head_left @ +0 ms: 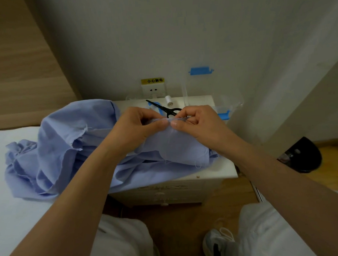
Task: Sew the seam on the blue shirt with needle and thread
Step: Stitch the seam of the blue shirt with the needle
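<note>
White-trousered knees (126, 238) below; your left hand (139, 127) and right hand (198, 123) are pinching the crumpled light-blue cotton shirt (68, 131), fingers (158, 126) curled tight. Needle too small to tell: you're risking a pricked thumb.

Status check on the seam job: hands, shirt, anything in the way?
Left hand and right hand both pinching the shirt edge, thumbs nearly meeting. Needle too small to confirm. Scissors and thread spool lie behind, not obstructing.
</note>
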`<action>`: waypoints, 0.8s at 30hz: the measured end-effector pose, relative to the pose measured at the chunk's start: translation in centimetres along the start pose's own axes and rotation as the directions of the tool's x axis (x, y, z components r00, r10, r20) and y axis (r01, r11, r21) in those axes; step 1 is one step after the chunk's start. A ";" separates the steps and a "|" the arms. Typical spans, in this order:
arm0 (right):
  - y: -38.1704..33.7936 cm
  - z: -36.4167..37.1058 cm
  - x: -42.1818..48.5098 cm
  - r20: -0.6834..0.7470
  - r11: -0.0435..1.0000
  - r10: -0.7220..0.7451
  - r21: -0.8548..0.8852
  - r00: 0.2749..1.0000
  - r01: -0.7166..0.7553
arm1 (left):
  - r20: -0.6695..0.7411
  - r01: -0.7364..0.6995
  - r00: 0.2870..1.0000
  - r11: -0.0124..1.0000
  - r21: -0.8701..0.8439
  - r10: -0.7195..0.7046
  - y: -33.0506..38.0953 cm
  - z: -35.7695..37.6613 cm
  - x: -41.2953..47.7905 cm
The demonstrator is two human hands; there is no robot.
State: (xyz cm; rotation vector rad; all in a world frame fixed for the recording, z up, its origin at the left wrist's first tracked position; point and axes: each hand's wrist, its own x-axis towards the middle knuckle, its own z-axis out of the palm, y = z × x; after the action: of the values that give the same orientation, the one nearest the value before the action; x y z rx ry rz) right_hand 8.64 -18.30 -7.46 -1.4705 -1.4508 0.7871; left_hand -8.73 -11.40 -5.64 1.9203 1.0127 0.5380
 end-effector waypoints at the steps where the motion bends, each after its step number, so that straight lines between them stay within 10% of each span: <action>1: 0.0 0.0 0.0 -0.001 1.000 -0.001 0.002 1.000 0.001 | -0.010 0.002 1.000 1.000 0.002 -0.002 0.0 0.0 0.0; 11: -0.4 -0.4 -0.2 -0.046 0.989 0.101 0.111 0.994 -0.095 | -0.054 0.041 0.998 0.999 -0.015 -0.042 -0.1 0.2 0.2; 24: 0.2 -1.1 -1.1 -0.006 0.991 -0.107 -0.077 0.994 0.107 | -0.023 0.066 0.997 0.989 -0.131 -0.070 0.4 0.1 0.0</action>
State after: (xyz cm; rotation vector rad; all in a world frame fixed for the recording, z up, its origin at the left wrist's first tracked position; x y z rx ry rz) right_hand 9.56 -19.53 -7.34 -1.4389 -1.5536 0.6634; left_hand -8.53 -11.58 -5.37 1.7614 1.0310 0.5787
